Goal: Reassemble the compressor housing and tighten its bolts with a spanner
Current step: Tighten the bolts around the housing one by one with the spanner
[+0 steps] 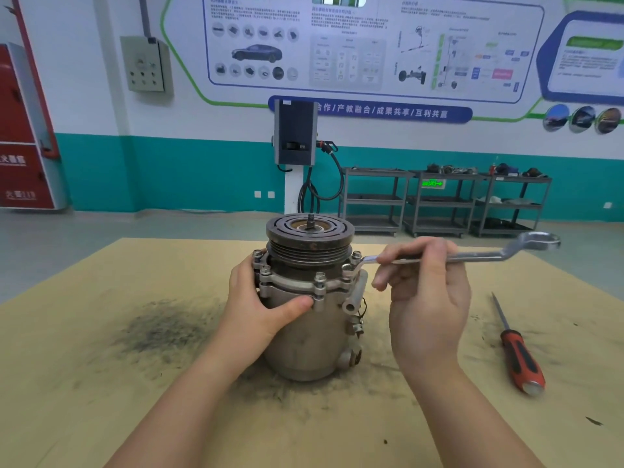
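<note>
a grey cast-metal compressor housing [305, 336] stands upright near the middle of the tan, soot-smudged bench [101, 383], with a dark grooved pulley [309, 238] on top and a short threaded shaft rising from the pulley's centre. just below the pulley a flanged joint rings the body, and several hex-headed bolts [319, 278] stand up through it around the rim. the left hand [260, 298] wraps the left side of the housing at the flange, its fingers curled round the far side and its thumb pressed flat against the front just under the joint. the right hand [429, 292] holds a long silver offset ring spanner [472, 255] by the middle of its shank, the fingers folded over it from above; the handle runs out level to the right, its free ring end hanging in the air beyond the hand. the spanner's near end sits at the bolt on the right side of the flange, seemingly seated over its head, though the exact fit is hard to make out. a red-and-black handled screwdriver [516, 352] lies on the bench well to the right, its tip pointing away from the person.
</note>
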